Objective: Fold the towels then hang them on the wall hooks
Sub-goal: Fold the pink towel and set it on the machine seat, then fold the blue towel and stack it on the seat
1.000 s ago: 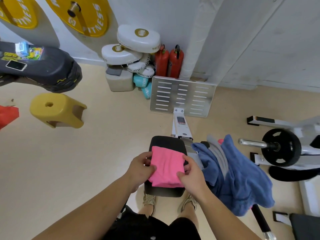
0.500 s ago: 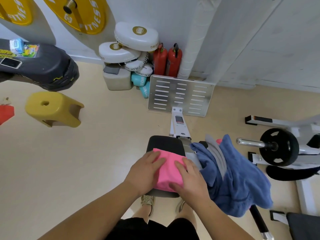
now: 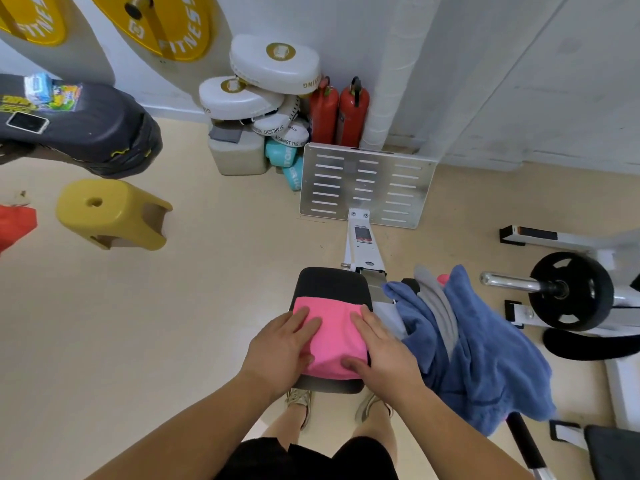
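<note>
While a folded pink towel (image 3: 332,336) is lying on the black padded seat (image 3: 330,284) of a gym machine, both hands are pressing flat on it: left hand (image 3: 282,349) spreading open over its left edge, right hand (image 3: 382,353) lying open over its right edge, neither one gripping. Blue towel (image 3: 485,355) and grey towel (image 3: 438,306) are hanging unfolded in a heap just beside the seat, to the right. Yellow stool (image 3: 109,213) is standing well apart on the floor, to the left

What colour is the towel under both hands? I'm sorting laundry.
Pink towel, clearest in the head view.
</note>
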Demonstrator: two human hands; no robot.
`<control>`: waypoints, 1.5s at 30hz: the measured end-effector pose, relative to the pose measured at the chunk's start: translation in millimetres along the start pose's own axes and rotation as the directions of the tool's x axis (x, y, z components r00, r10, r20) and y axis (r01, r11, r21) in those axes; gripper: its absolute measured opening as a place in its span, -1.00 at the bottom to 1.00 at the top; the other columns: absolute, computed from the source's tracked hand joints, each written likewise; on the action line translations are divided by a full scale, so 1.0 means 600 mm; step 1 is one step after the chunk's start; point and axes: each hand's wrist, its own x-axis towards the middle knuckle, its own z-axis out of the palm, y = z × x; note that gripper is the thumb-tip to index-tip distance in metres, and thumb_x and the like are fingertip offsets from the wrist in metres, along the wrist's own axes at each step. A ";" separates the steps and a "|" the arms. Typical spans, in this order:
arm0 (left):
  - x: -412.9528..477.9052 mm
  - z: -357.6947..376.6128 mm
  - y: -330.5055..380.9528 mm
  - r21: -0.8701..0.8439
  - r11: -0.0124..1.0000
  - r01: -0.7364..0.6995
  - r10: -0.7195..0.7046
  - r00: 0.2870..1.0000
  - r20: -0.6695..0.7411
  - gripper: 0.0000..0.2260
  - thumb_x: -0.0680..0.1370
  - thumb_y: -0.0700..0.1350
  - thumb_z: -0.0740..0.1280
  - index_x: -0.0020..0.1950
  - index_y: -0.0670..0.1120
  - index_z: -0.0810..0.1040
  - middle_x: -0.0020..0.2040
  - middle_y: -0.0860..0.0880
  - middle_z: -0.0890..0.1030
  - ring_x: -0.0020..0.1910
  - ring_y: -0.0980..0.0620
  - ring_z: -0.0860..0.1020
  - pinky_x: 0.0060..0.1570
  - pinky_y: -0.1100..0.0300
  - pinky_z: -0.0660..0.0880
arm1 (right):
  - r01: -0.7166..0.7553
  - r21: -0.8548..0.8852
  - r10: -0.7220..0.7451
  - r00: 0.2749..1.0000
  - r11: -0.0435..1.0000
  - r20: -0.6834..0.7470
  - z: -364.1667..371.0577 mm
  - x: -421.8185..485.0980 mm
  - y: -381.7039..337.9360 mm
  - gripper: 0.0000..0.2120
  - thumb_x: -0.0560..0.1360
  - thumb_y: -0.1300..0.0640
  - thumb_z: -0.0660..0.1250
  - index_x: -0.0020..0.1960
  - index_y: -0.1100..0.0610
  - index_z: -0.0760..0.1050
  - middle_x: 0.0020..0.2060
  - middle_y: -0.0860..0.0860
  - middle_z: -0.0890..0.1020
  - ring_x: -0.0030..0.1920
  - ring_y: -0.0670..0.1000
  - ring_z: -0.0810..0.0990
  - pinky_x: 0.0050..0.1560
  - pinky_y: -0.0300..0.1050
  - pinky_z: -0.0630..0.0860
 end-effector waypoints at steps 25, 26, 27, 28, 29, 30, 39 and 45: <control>0.039 0.007 0.398 -0.473 0.872 -0.129 0.148 0.989 0.003 -0.93 0.53 -0.12 0.33 -0.02 -0.06 0.58 -0.32 0.08 0.50 -0.30 0.09 0.46 -0.16 0.10 0.48 | -0.366 0.241 0.425 0.864 0.899 -0.272 -0.145 -0.243 0.238 -0.84 0.60 0.01 0.32 0.18 -0.11 0.50 0.00 -0.24 0.42 0.03 -0.21 0.42 0.08 -0.33 0.29; 0.044 0.015 0.416 -0.507 0.858 -0.080 0.097 0.995 0.006 -0.95 0.55 -0.12 0.34 -0.01 -0.03 0.58 -0.32 0.09 0.52 -0.29 0.11 0.49 -0.16 0.15 0.47 | -0.389 0.251 0.445 0.865 0.886 -0.232 -0.146 -0.241 0.261 -0.83 0.58 -0.02 0.31 0.17 -0.13 0.50 0.01 -0.26 0.43 0.05 -0.22 0.45 0.07 -0.35 0.29; 0.049 0.022 0.432 -0.539 0.841 -0.037 0.048 0.999 0.006 -0.97 0.55 -0.11 0.36 -0.02 0.00 0.57 -0.30 0.10 0.56 -0.26 0.12 0.52 -0.14 0.20 0.48 | -0.400 0.269 0.457 0.866 0.876 -0.201 -0.142 -0.237 0.286 -0.81 0.55 -0.09 0.27 0.15 -0.14 0.50 0.00 -0.27 0.48 0.08 -0.19 0.53 0.03 -0.36 0.31; 0.053 0.027 0.446 -0.572 0.820 0.010 -0.004 1.000 0.011 -0.96 0.55 -0.09 0.38 -0.03 0.03 0.56 -0.26 0.11 0.60 -0.21 0.11 0.57 -0.12 0.24 0.49 | -0.394 0.276 0.447 0.879 0.877 -0.166 -0.140 -0.234 0.306 -0.74 0.52 -0.16 0.21 0.15 -0.13 0.51 0.01 -0.25 0.53 0.12 -0.14 0.59 0.01 -0.36 0.34; 0.058 0.033 0.458 -0.603 0.795 0.067 -0.067 0.998 0.023 -0.94 0.55 -0.08 0.41 -0.02 0.05 0.55 -0.22 0.11 0.63 -0.16 0.10 0.61 -0.09 0.27 0.51 | -0.372 0.277 0.421 0.896 0.886 -0.140 -0.142 -0.233 0.318 -0.68 0.51 -0.19 0.20 0.18 -0.12 0.51 0.07 -0.23 0.57 0.18 -0.08 0.62 0.04 -0.34 0.37; 0.063 0.038 0.468 -0.630 0.767 0.123 -0.128 0.991 0.037 -0.91 0.54 -0.05 0.44 0.00 0.05 0.56 -0.19 0.11 0.65 -0.12 0.10 0.63 -0.05 0.27 0.53 | -0.345 0.323 0.402 0.906 0.881 -0.131 -0.151 -0.236 0.319 -0.65 0.53 -0.18 0.24 0.26 -0.10 0.50 0.16 -0.22 0.55 0.26 -0.06 0.59 0.13 -0.30 0.40; 0.067 0.039 0.521 -0.607 0.778 0.160 -0.290 0.949 -0.123 -0.87 0.52 -0.18 0.40 -0.23 -0.10 0.60 -0.28 0.04 0.60 -0.25 0.13 0.54 -0.26 0.34 0.40 | -0.260 0.737 0.454 0.888 0.624 -0.071 -0.202 -0.230 0.353 -0.72 0.60 0.17 0.36 0.30 0.15 0.55 0.07 0.06 0.65 0.03 0.04 0.61 0.19 -0.09 0.52; -0.003 -0.020 0.567 -0.893 0.438 0.105 -0.267 0.963 -0.018 -0.84 0.56 -0.22 0.36 -0.19 -0.05 0.49 -0.26 0.03 0.55 -0.23 0.10 0.50 -0.12 0.25 0.44 | -0.199 0.798 0.376 0.926 0.569 -0.037 -0.237 -0.239 0.358 -0.80 0.62 0.05 0.35 0.21 0.09 0.56 0.12 0.01 0.69 0.06 -0.05 0.65 0.00 -0.16 0.56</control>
